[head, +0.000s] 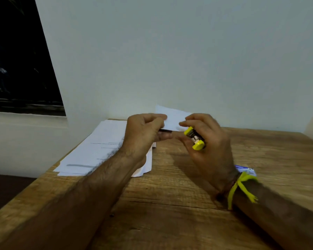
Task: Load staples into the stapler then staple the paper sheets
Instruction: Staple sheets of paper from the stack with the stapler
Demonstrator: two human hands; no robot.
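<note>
Clearly the stapler [194, 138] was small, light and hard; the right hand [209, 141] clamped it above the counter [170, 204], fingers curled round its body. The left hand [143, 134] pinched a thin dark strip [165, 130] (likely staples, brittle, best held by its sides); paper [98, 150] lay left

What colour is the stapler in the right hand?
Yellow, with a dark middle section; the stapler shows in the head view, held by the right hand.
</note>
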